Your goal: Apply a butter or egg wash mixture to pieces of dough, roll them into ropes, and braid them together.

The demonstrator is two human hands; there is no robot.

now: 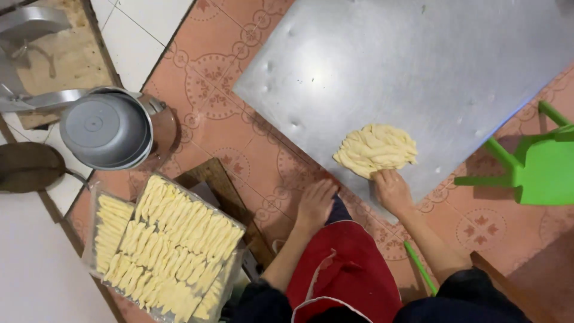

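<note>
Far left of the frame, a dark brown rounded object (27, 166) lies at the edge, too cropped to identify. Just right of it, a grey metal pot with a round grey lid (106, 128) stands on the patterned terracotta floor tiles (206, 78). Below that, lower left, a clear plastic-lined tray (230, 272) packed with rows of pale yellow twisted dough sticks (170, 239), laid side by side in tidy bands. No labels or printed packaging anywhere; the only wrapping is that clear film round the tray.

Moving to centre, the left hand (315, 202) rests flat and open, fingers forward, at the near edge of the large dull-silver metal sheet tabletop (388, 60), holding nothing. Below it, a red apron (344, 269) over dark sleeves.

Right of that, the right hand (391, 188) is loosely curled, its fingers touching the near edge of the heap of pale yellow dough twists (375, 149). Whether it grips any strand, I cannot tell. That heap sits on the tabletop, centre-right of the frame, near its lower edge.

That dough looks soft, light and limp, likely to stretch or tear if pulled by one end. Best scooped from underneath or lifted one twist at a time at mid-length.

Far right, a bright green plastic chair (541, 167), and a green rod (420, 268) slanting at lower right.
</note>
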